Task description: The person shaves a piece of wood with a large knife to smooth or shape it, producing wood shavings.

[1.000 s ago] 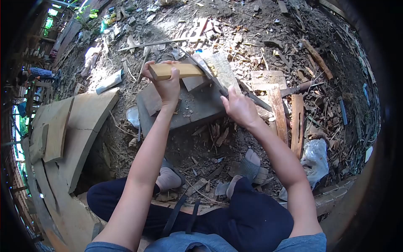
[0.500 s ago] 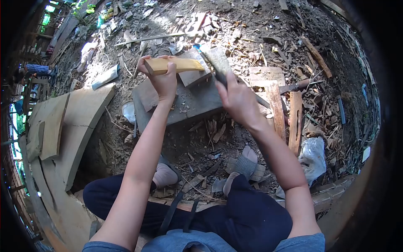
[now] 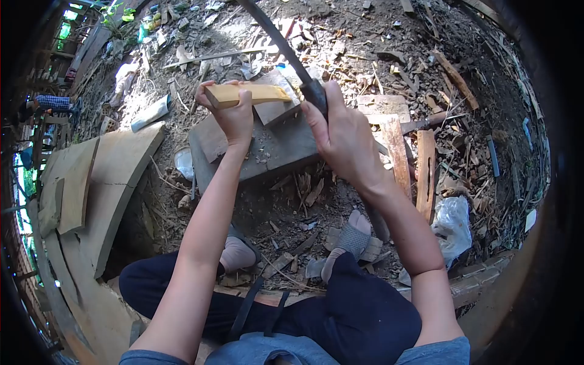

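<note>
My left hand [image 3: 236, 121] is closed around a pale yellow wood block [image 3: 258, 93], thumb on the near side and fingers on the far side. Its right end rests over a smaller wooden block [image 3: 272, 112] on a broad, dark chopping block [image 3: 281, 149]. In my right hand [image 3: 350, 140] is the dark handle of a machete [image 3: 277, 39]. Its blade, seen nearly edge-on, points up and to the left, raised above the wood's right end and apart from it.
Curved wooden boards [image 3: 115, 176] lean together at the left. Split wood pieces [image 3: 426, 173] and a clear plastic bag [image 3: 453, 225] lie to the right. A second handled tool [image 3: 429, 123] lies beyond them. Wood chips cover the ground around my sandalled feet [image 3: 353, 237].
The machete has swung up from beside the wood's right end, its blade turning from flat-on to nearly edge-on. My left hand and the wood block have stayed almost still.
</note>
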Demonstrator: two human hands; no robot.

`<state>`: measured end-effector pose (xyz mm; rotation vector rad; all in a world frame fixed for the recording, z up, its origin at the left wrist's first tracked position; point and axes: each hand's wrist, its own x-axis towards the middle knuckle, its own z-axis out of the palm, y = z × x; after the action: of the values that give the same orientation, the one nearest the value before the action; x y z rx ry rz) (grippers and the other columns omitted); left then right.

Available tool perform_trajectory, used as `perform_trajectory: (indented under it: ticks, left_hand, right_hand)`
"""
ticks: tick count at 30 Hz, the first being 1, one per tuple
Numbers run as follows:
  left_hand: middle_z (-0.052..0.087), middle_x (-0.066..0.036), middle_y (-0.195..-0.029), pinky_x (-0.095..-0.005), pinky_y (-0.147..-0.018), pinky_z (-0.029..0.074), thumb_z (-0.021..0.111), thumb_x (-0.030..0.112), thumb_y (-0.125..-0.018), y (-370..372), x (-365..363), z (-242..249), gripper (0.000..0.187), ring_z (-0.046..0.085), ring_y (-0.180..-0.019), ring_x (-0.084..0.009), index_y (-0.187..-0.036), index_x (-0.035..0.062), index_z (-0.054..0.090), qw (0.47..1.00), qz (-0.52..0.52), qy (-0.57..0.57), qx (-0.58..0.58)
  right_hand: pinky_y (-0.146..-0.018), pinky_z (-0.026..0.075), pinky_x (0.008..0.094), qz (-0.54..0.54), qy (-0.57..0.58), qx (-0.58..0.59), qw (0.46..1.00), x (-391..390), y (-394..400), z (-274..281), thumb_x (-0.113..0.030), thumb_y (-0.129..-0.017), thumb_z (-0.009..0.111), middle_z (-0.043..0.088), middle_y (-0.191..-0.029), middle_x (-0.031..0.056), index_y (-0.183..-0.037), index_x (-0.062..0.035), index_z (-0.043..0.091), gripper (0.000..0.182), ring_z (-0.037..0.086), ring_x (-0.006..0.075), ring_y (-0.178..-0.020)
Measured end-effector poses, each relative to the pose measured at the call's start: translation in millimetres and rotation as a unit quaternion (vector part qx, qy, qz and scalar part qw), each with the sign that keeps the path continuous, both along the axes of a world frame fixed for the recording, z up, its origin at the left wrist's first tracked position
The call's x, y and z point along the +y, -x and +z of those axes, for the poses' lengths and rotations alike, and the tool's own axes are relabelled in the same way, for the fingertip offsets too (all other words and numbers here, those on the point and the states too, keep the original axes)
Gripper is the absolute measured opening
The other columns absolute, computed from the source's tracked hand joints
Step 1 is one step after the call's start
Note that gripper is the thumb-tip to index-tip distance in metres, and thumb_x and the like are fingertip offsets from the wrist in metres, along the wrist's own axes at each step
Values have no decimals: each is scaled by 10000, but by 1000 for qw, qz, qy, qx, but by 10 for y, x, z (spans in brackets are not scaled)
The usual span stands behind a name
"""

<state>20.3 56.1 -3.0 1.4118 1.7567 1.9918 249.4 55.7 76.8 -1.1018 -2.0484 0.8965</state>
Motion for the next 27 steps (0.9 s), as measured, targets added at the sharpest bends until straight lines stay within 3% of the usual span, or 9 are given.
perform_trajectory:
  ticks: [5, 11, 13, 16, 19, 20, 21, 22, 27]
  left_hand:
    - [375, -110, -1086, -362, -844, 530, 574, -59, -745, -22, 52, 40, 570, 618, -923, -215, -1203, 85, 267, 1000, 20, 2, 17]
    - [347, -104, -1111, -354, -825, 539, 572, -60, -743, -4, 79, 24, 567, 611, -911, -209, -1200, 84, 269, 1000, 11, 15, -6]
    - [576, -145, -981, -338, -853, 524, 576, -70, -779, -35, 65, 21, 560, 626, -924, -207, -1211, 99, 263, 999, 33, 3, 15]
    - [577, -148, -990, -338, -852, 521, 577, -69, -777, -17, 39, 28, 562, 627, -920, -212, -1212, 96, 262, 999, 32, 9, 36]
    - [574, -154, -1005, -343, -854, 520, 576, -70, -774, 0, 50, 10, 564, 630, -923, -219, -1213, 94, 262, 999, 32, 17, 35]
    - [574, -154, -1005, -343, -854, 520, 576, -70, -774, -7, 59, 25, 564, 630, -923, -219, -1213, 94, 262, 999, 31, 13, 35]
    - [465, -129, -1059, -358, -857, 522, 576, -71, -754, -21, 52, 43, 572, 621, -923, -213, -1210, 90, 271, 999, 29, 9, 37]
    - [357, -104, -1112, -373, -860, 525, 577, -71, -734, -26, 42, 53, 580, 613, -922, -206, -1207, 87, 281, 999, 25, 6, 40]
    - [375, -102, -1114, -354, -852, 542, 579, -69, -742, -31, 33, 27, 578, 606, -941, -213, -1209, 87, 277, 1000, 14, -1, -14]
  right_hand:
    - [-607, 514, 547, 19, 74, -183, 980, -29, -14, -1038, -375, -982, 477, 632, -691, 285, -1142, 13, 454, 421, 639, 490, -672]
    - [-786, 474, 568, 56, 192, -123, 972, 113, -37, -806, -386, -982, 462, 636, -834, 342, -1119, 37, 480, 446, 621, 521, -865]
    - [-719, 489, 562, 41, 149, -81, 985, 139, -55, -428, -358, -986, 473, 633, -768, 321, -1086, 40, 473, 411, 628, 513, -780]
    - [-561, 499, 539, 11, 53, -12, 998, 85, -34, 28, -321, -990, 488, 624, -649, 266, -1080, 32, 440, 367, 625, 489, -618]
    - [-565, 511, 546, 4, 36, -57, 998, 56, 13, -394, -335, -992, 478, 626, -657, 272, -1096, 21, 440, 373, 633, 487, -630]
    - [-605, 531, 542, 28, 110, -137, 984, 74, 30, -693, -349, -987, 473, 639, -695, 281, -1116, 18, 450, 389, 644, 484, -670]
    - [-644, 537, 546, 34, 78, -217, 972, 38, 16, -1122, -369, -985, 461, 655, -758, 290, -1146, 19, 465, 420, 654, 476, -711]
    - [-682, 531, 548, 32, 88, -218, 971, 13, 9, -1110, -377, -983, 461, 656, -799, 301, -1153, 24, 470, 435, 653, 480, -754]
    - [-769, 506, 548, 72, 211, -157, 962, 257, -32, -886, -398, -982, 462, 649, -893, 330, -1166, 40, 476, 475, 637, 504, -857]
